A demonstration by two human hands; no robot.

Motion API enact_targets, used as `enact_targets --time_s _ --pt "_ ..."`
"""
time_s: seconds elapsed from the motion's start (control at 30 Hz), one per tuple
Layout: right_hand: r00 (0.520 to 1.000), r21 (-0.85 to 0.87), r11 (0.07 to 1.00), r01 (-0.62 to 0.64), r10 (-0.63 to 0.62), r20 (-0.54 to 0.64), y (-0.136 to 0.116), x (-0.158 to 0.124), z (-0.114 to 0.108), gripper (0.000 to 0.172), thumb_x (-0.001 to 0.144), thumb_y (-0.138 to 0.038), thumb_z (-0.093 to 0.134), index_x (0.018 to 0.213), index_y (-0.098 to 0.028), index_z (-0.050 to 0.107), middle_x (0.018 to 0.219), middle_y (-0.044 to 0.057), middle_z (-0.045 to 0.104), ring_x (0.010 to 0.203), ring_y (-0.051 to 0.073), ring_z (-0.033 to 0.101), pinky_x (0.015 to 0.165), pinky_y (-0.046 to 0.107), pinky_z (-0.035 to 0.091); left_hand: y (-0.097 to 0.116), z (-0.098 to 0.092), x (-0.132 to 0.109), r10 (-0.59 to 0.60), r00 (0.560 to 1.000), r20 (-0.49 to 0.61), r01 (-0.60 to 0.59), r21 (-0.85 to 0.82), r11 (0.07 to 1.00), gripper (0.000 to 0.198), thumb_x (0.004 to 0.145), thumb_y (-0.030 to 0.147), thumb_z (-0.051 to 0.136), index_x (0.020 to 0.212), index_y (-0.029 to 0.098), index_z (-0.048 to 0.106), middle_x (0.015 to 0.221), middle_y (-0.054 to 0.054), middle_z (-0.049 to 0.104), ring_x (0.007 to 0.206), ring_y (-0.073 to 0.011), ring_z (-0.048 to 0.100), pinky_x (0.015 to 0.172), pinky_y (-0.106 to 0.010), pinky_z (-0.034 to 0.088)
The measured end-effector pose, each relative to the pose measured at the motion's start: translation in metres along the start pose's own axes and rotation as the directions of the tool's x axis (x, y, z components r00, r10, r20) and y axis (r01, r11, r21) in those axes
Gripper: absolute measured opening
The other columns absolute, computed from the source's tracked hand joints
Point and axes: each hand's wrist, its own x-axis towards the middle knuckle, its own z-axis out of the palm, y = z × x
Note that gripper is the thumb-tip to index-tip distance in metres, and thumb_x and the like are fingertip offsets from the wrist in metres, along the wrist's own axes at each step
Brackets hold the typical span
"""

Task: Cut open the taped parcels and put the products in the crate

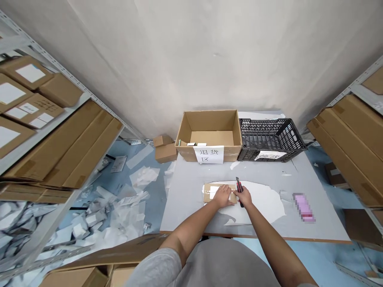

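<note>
Utility knife stands upright in the closed grip of the right hand, just beside a cardboard parcel on the tabletop; the open left hand presses flat on the parcel.

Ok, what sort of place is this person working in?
Probably a warehouse returns area: steel shelving stacked with cartons, an open cardboard carton whose paper sign reads "returns area" in Chinese, and a black plastic crate.

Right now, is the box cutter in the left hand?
No, the right hand holds the box cutter; the left hand rests on a cardboard parcel.
</note>
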Motion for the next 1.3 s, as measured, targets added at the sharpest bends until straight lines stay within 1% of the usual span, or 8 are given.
enact_targets --time_s 0.1,0.17,0.23,0.33,0.63,0.87,1.03,1.3 --pt "0.995 0.171 0.985 0.022 -0.038 0.090 0.021 -0.010 -0.011 0.043 0.090 -0.065 0.061 0.100 -0.024 0.058 0.096 0.007 0.076 0.072 0.019 0.074 0.046 0.023 0.052 -0.003 -0.002 0.004 -0.006 0.999 0.037 0.007 -0.042 0.999 0.064 0.069 0.057 0.095 0.108 0.018 0.064 0.116 -0.012 0.064 0.113 -0.0331 0.059 0.099 -0.042 0.044" --pt "0.987 0.217 0.975 0.041 -0.073 0.141 0.040 -0.021 -0.018 0.049 0.090 -0.072 0.053 0.101 -0.024 0.058 0.082 0.002 0.072 0.057 0.015 0.066 0.044 0.023 0.049 -0.004 -0.004 0.005 -0.010 0.999 0.048 0.013 -0.064 0.998 0.062 0.070 0.058 0.095 0.109 0.019 0.065 0.116 -0.011 0.064 0.114 -0.0331 0.059 0.098 -0.041 0.043" --pt "0.979 0.203 0.978 0.048 -0.087 0.184 0.057 -0.031 -0.022 0.053 0.087 -0.076 0.053 0.098 -0.024 0.057 0.067 -0.004 0.063 0.046 0.013 0.057 0.041 0.022 0.044 -0.004 -0.004 0.005 -0.021 0.999 0.049 0.026 -0.087 0.996 0.055 0.077 0.057 0.090 0.109 0.020 0.066 0.117 -0.011 0.065 0.116 -0.0327 0.059 0.097 -0.041 0.042" --pt "0.970 0.156 0.987 0.030 -0.067 0.235 0.072 -0.042 -0.021 0.053 0.084 -0.076 0.053 0.096 -0.025 0.056 0.059 -0.008 0.056 0.042 0.013 0.053 0.039 0.022 0.039 -0.003 -0.003 0.004 -0.050 0.998 0.044 0.055 -0.121 0.991 0.033 0.092 0.049 0.077 0.109 0.021 0.068 0.116 -0.009 0.066 0.118 -0.0305 0.059 0.098 -0.040 0.042" --pt "0.966 0.120 0.991 0.052 -0.081 0.246 0.067 -0.048 -0.015 0.047 0.084 -0.073 0.050 0.091 -0.026 0.051 0.056 -0.009 0.051 0.041 0.012 0.047 0.039 0.022 0.036 -0.003 -0.001 0.005 -0.096 0.995 0.018 0.098 -0.191 0.977 0.017 0.094 0.035 0.072 0.105 0.023 0.068 0.113 -0.006 0.068 0.116 -0.0272 0.060 0.097 -0.038 0.041" --pt "0.986 -0.016 0.998 0.059 -0.056 0.157 0.061 -0.059 -0.013 0.040 0.093 -0.065 0.042 0.097 -0.027 0.055 0.058 -0.007 0.053 0.045 0.014 0.052 0.042 0.023 0.039 0.000 -0.004 0.007 -0.145 0.989 0.005 0.140 -0.285 0.948 0.011 0.087 0.029 0.074 0.095 0.023 0.069 0.108 -0.004 0.070 0.111 -0.0251 0.062 0.095 -0.036 0.041" --pt "0.983 -0.051 0.998 0.046 -0.036 0.183 0.058 -0.062 -0.013 0.033 0.098 -0.057 0.041 0.096 -0.026 0.054 0.055 -0.008 0.052 0.042 0.014 0.050 0.041 0.022 0.036 0.003 -0.007 0.007 -0.161 0.987 -0.006 0.152 -0.305 0.940 0.009 0.085 0.027 0.075 0.091 0.023 0.069 0.103 -0.004 0.070 0.107 -0.0246 0.063 0.093 -0.035 0.042" --pt "0.980 -0.039 0.999 0.020 -0.012 0.197 0.054 -0.061 -0.017 0.036 0.097 -0.062 0.048 0.093 -0.027 0.055 0.053 -0.008 0.051 0.040 0.014 0.048 0.041 0.023 0.035 0.007 -0.009 0.008 -0.176 0.984 -0.015 0.161 -0.323 0.933 0.007 0.083 0.022 0.073 0.089 0.024 0.070 0.101 -0.002 0.072 0.108 -0.0240 0.063 0.095 -0.035 0.042"
